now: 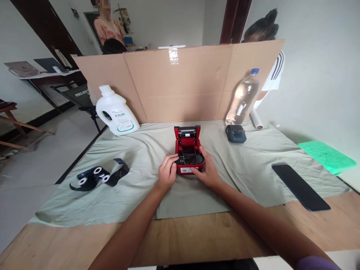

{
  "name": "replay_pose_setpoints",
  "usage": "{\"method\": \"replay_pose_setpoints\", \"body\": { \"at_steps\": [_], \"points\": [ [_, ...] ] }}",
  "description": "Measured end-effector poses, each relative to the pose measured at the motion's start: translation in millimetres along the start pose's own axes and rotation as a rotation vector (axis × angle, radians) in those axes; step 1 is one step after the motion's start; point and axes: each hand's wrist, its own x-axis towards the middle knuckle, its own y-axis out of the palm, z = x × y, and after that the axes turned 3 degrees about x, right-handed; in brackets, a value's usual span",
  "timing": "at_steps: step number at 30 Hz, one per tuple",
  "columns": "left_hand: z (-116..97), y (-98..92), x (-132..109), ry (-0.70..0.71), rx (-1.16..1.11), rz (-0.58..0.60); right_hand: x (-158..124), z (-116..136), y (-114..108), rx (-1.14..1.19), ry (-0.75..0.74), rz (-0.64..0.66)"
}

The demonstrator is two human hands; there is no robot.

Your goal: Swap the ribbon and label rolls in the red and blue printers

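Observation:
A small red printer point(189, 145) with its lid swung up sits on the grey cloth point(140, 187) at the table's middle. A dark roll lies in its open bay. My left hand point(167, 173) grips the printer's left front corner, fingers curled onto its edge. My right hand point(207, 170) holds the right side, fingers wrapped along the casing. Several black rolls with white cores point(97, 177) lie on the cloth to the left, apart from both hands.
A white detergent jug point(116, 111) stands back left and a clear water bottle point(243, 98) back right, against a cardboard screen point(180, 82). A dark blue printer point(235, 133), a black phone point(300, 186) and a green pad point(326, 156) lie right. Two people are behind the screen.

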Motion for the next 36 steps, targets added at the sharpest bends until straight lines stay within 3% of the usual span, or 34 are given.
{"method": "replay_pose_setpoints", "body": {
  "at_steps": [5,9,13,17,21,24,28,32,34,36],
  "points": [
    [-1.7,-1.4,1.7,-0.007,-0.006,0.007,2.2,7.0,-13.2,0.04,-0.009,-0.014],
    [-0.9,-1.7,2.3,-0.003,-0.012,0.016,37.8,14.7,-35.9,-0.015,0.071,0.024],
    [-1.2,-2.8,2.5,-0.001,-0.029,0.023,104.6,24.5,-41.5,-0.224,0.151,0.408],
    [-3.6,-5.3,2.5,-0.018,-0.021,0.048,153.7,42.9,-20.1,-0.59,0.165,0.833],
    [-4.9,-8.0,2.6,-0.029,-0.007,0.081,167.8,61.7,4.6,-0.754,0.23,0.996],
    [-5.3,-9.3,3.0,-0.035,-0.006,0.089,167.4,68.3,8.9,-0.74,0.22,1.022],
    [-5.7,-10.5,3.9,-0.032,-0.017,0.09,163.9,76.9,-10.0,-0.702,0.161,0.985],
    [-3.6,-10.1,4.0,-0.055,0.009,0.117,165.9,103.9,-21.9,-0.426,0.063,0.784],
    [-1.4,-9.1,3.3,-0.064,0.042,0.138,171.6,123.5,-6.3,-0.268,0.022,0.668],
    [1.0,-7.8,2.1,-0.048,0.051,0.149,179.9,142.0,27.0,-0.204,-0.022,0.619]
  ]
}}
